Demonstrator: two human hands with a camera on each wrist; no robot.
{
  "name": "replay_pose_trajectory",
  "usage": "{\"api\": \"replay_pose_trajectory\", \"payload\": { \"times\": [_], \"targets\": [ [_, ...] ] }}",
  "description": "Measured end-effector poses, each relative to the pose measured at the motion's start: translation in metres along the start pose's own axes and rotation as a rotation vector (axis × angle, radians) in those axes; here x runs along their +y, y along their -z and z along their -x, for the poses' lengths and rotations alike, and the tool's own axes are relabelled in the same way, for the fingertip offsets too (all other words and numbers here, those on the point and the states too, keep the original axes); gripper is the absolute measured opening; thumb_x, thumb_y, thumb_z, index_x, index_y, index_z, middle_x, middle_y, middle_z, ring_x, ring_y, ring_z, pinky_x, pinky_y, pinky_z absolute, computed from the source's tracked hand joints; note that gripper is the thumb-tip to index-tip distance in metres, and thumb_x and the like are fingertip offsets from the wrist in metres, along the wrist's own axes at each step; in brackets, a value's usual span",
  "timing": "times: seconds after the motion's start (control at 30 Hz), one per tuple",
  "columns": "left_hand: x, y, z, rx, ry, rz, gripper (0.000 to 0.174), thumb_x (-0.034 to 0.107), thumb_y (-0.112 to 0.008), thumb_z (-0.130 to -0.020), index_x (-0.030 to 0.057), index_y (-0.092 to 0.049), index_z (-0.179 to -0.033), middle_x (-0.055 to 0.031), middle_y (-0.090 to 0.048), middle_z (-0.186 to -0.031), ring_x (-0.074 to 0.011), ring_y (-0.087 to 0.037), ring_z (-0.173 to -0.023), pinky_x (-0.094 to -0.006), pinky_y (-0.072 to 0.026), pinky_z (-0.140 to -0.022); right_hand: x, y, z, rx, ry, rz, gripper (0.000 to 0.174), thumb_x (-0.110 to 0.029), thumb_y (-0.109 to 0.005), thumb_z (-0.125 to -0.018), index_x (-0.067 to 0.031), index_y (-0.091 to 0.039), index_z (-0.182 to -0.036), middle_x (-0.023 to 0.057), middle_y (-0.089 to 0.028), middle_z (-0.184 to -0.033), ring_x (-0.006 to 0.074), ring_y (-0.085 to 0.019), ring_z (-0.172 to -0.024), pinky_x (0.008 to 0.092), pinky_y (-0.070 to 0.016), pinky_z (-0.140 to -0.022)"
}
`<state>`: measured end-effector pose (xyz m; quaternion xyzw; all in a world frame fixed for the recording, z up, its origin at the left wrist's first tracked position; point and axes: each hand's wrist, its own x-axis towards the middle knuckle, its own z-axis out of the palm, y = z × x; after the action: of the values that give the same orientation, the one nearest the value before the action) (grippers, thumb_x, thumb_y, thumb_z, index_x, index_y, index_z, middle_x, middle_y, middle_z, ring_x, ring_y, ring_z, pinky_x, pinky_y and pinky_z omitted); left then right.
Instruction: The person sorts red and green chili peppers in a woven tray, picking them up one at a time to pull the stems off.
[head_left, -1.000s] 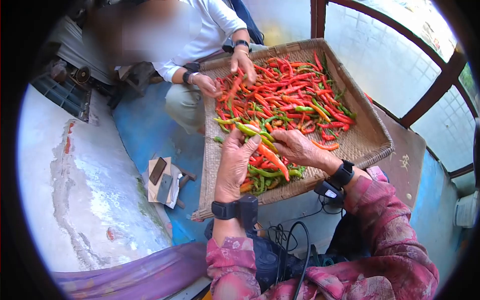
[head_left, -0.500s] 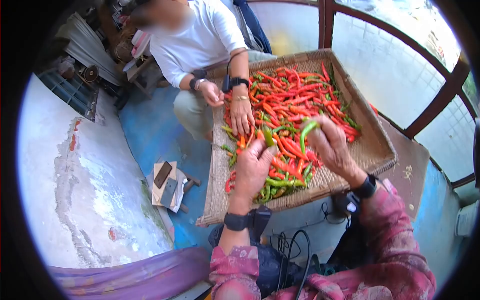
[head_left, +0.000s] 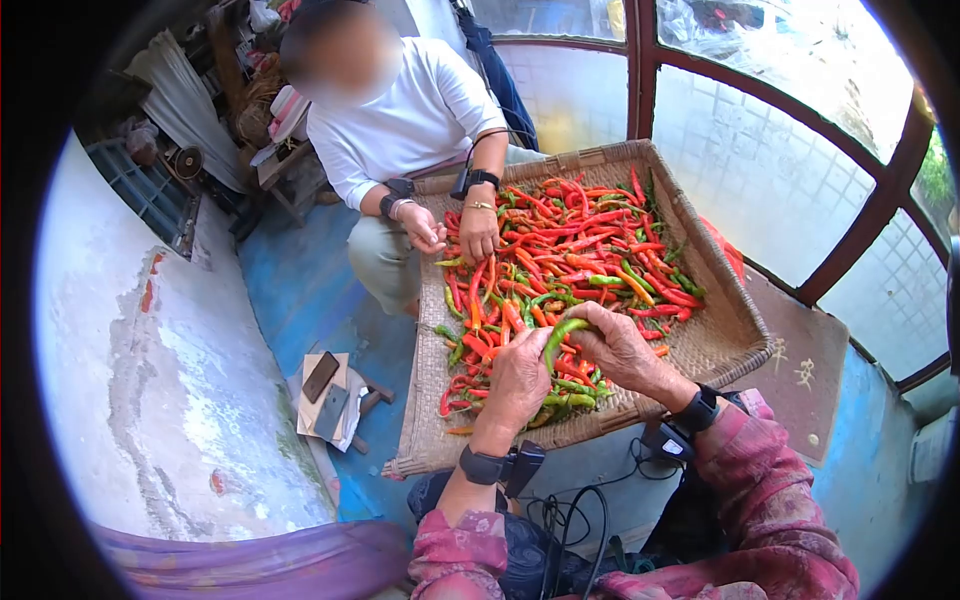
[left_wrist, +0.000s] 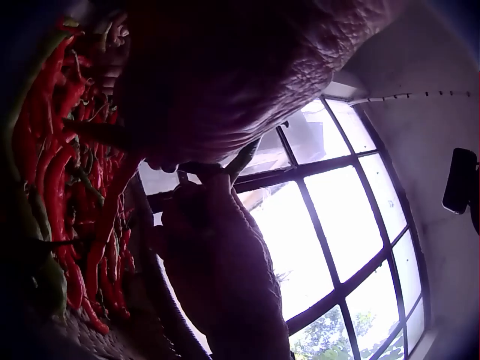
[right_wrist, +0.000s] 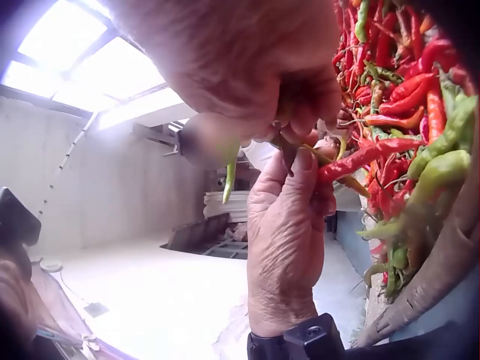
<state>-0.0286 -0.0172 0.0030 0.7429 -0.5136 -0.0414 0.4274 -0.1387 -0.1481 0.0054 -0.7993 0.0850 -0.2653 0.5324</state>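
Observation:
In the head view my right hand (head_left: pixel 625 352) pinches a curved green chili pepper (head_left: pixel 562 335) close to my left hand (head_left: pixel 515 385), over the near part of a woven tray (head_left: pixel 710 335). The hands meet at the fingertips in the right wrist view. There, a red chili pepper (right_wrist: pixel 367 159) and a yellowish one stick out from my left fingers, which grip them. The green pepper's tip (right_wrist: pixel 230 180) hangs below my right hand. Many red, orange and green chili peppers (head_left: pixel 590 225) lie heaped in the tray. Dark shadow covers both hands in the left wrist view.
Across the tray sits another person in a white top, one hand (head_left: pixel 478 232) reaching among the peppers. Two phones (head_left: pixel 321 377) lie on a small stool at left. Black cables (head_left: pixel 565 510) loop below my arms. A framed window (head_left: pixel 760 180) stands at right.
My right hand swung out to the right with the green pepper, then came back beside my left hand. The other person's right hand moved down among the peppers.

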Motion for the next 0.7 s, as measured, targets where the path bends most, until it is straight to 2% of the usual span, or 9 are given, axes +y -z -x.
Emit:
{"api": "replay_pose_trajectory", "payload": {
  "times": [0.07, 0.13, 0.27, 0.37, 0.4, 0.5, 0.53, 0.6, 0.7],
  "targets": [
    [-0.001, -0.001, 0.001, -0.03, 0.002, -0.04, 0.018, 0.007, -0.058, -0.084, -0.0004, -0.059, -0.1, -0.0185, -0.058, -0.087, -0.035, -0.059, -0.076, -0.0383, -0.0467, -0.065, -0.007, 0.001, 0.001, -0.008, -0.004, -0.026, 0.019, -0.006, -0.052, -0.089, -0.0009, -0.055, -0.107, 0.008, -0.057, -0.073, 0.0127, -0.055, -0.064, 0.0276, -0.0462, -0.061],
    [0.0, -0.001, 0.001, -0.07, -0.025, -0.12, 0.019, 0.008, -0.059, -0.083, 0.0002, -0.059, -0.1, -0.0185, -0.058, -0.087, -0.0361, -0.059, -0.077, -0.0403, -0.0467, -0.066, -0.008, 0.003, 0.001, -0.091, -0.025, 0.112, 0.021, -0.009, -0.053, -0.09, -0.0013, -0.056, -0.109, 0.0085, -0.06, -0.074, 0.0125, -0.056, -0.065, 0.0282, -0.0465, -0.062],
    [-0.003, -0.006, 0.002, -0.136, -0.04, -0.105, 0.017, 0.01, -0.059, -0.083, 0.0025, -0.059, -0.098, -0.0179, -0.057, -0.085, -0.0378, -0.057, -0.079, -0.0442, -0.0461, -0.067, 0.004, 0.001, 0.001, -0.112, 0.027, 0.064, 0.013, -0.011, -0.054, -0.091, -0.0012, -0.056, -0.099, 0.0081, -0.062, -0.074, 0.0121, -0.059, -0.067, 0.0283, -0.0479, -0.062],
    [-0.001, -0.008, 0.003, -0.109, -0.071, -0.105, 0.018, 0.01, -0.059, -0.083, 0.0029, -0.059, -0.1, -0.0172, -0.058, -0.085, -0.0373, -0.058, -0.079, -0.0435, -0.0462, -0.067, 0.012, 0.003, -0.002, -0.069, -0.081, -0.074, 0.012, -0.014, -0.054, -0.092, -0.0022, -0.056, -0.092, 0.0011, -0.058, -0.071, 0.0073, -0.056, -0.065, 0.0244, -0.0461, -0.058],
    [0.004, -0.005, 0.0, -0.105, -0.038, -0.05, 0.018, 0.01, -0.06, -0.083, 0.0026, -0.06, -0.099, -0.0168, -0.058, -0.084, -0.0365, -0.058, -0.078, -0.0427, -0.0464, -0.067, 0.009, 0.005, -0.004, -0.002, -0.093, -0.082, 0.015, -0.018, -0.053, -0.094, -0.0039, -0.057, -0.092, -0.0032, -0.052, -0.066, 0.0047, -0.049, -0.059, 0.0213, -0.0419, -0.052],
    [0.002, -0.002, 0.0, -0.096, 0.016, 0.0, 0.015, 0.011, -0.062, -0.082, 0.0016, -0.061, -0.094, -0.0159, -0.059, -0.082, -0.0333, -0.06, -0.076, -0.0391, -0.0471, -0.067, 0.002, 0.023, -0.013, 0.097, -0.096, -0.203, 0.018, -0.024, -0.051, -0.095, -0.0078, -0.058, -0.093, -0.0069, -0.045, -0.063, 0.0012, -0.04, -0.052, 0.0174, -0.0322, -0.044],
    [0.0, -0.002, -0.001, -0.085, 0.034, -0.003, 0.014, 0.011, -0.063, -0.082, 0.0008, -0.062, -0.091, -0.0153, -0.06, -0.08, -0.0307, -0.061, -0.074, -0.0361, -0.0476, -0.067, -0.007, 0.032, -0.014, 0.15, -0.272, -0.336, 0.018, -0.021, -0.052, -0.094, -0.0047, -0.059, -0.095, -0.0051, -0.048, -0.067, 0.0015, -0.043, -0.06, 0.0182, -0.0355, -0.051],
    [-0.003, -0.001, -0.001, -0.1, 0.043, -0.027, 0.011, 0.009, -0.062, -0.082, 0.0004, -0.063, -0.088, -0.0151, -0.061, -0.08, -0.0294, -0.062, -0.075, -0.0352, -0.0479, -0.066, 0.014, 0.055, -0.021, 0.253, -0.274, -0.251, 0.019, -0.021, -0.053, -0.093, -0.0036, -0.059, -0.096, -0.0019, -0.05, -0.07, 0.0051, -0.047, -0.062, 0.0205, -0.0392, -0.053],
    [-0.004, -0.001, 0.0, -0.045, 0.05, -0.011, 0.011, 0.007, -0.062, -0.082, 0.0002, -0.062, -0.09, -0.0138, -0.061, -0.08, -0.0257, -0.062, -0.071, -0.0329, -0.0478, -0.064, 0.037, 0.085, -0.031, 0.623, -0.142, 0.234, 0.03, -0.018, -0.059, -0.087, -0.0013, -0.053, -0.111, 0.0061, -0.054, -0.081, 0.0134, -0.053, -0.074, 0.0302, -0.047, -0.065]
  ]
}}
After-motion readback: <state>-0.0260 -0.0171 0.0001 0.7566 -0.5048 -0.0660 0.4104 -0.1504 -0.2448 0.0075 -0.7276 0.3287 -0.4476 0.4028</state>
